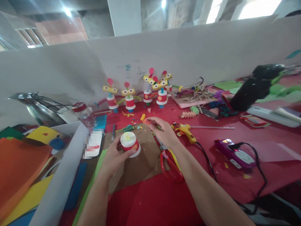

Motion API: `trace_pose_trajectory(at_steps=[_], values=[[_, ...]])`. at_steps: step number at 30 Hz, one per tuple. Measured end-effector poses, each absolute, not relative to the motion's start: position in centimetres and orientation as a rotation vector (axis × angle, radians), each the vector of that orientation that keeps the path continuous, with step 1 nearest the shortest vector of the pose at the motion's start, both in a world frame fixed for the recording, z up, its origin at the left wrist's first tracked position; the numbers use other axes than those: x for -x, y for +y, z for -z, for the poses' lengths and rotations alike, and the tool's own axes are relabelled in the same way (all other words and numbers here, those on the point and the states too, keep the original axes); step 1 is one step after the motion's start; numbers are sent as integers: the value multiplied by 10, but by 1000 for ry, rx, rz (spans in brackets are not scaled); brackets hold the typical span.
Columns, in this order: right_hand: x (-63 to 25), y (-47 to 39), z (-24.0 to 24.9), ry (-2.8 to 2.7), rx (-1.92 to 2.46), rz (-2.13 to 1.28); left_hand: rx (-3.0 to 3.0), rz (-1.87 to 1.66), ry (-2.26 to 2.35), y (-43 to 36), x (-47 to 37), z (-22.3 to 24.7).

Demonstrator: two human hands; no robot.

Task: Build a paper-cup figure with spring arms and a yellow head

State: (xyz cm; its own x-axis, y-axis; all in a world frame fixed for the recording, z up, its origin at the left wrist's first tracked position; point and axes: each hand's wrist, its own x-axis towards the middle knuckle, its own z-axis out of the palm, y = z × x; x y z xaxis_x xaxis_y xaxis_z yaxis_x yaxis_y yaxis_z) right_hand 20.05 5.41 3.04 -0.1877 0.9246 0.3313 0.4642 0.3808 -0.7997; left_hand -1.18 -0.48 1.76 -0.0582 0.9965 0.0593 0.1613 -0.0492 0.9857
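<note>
My left hand (115, 160) is wrapped round a red and white paper cup (133, 147), which stands upside down with a pale yellow-green patch on its top. Farther forward, my right hand (162, 131) pinches a red-orange folded paper spring (148, 121) with a yellow tip (143, 117). A dark green striped paper spring (128, 127) lies just behind the cup. Under my right wrist are red-handled scissors (170, 166), partly hidden by the arm. To the right of that hand lies a yellow glue gun (187, 131).
Several finished cup figures (129, 102) stand along the partition (70, 69). A white box (63, 175) of coloured paper, a metal kettle (39, 108), a jar (83, 113) and a phone (94, 143) are left. A purple power strip (235, 155) with a black cord lies right.
</note>
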Motion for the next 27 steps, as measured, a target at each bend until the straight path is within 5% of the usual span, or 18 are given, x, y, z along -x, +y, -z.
trace_pose_trajectory(at_steps=[3,27], values=[[-203,47,-40,-1726,1004,-918,-1342,-1146,1352,-5,13,-17],[-190,35,-45,-1806,815,-983,-1422,-1150,1318,-4,14,-15]])
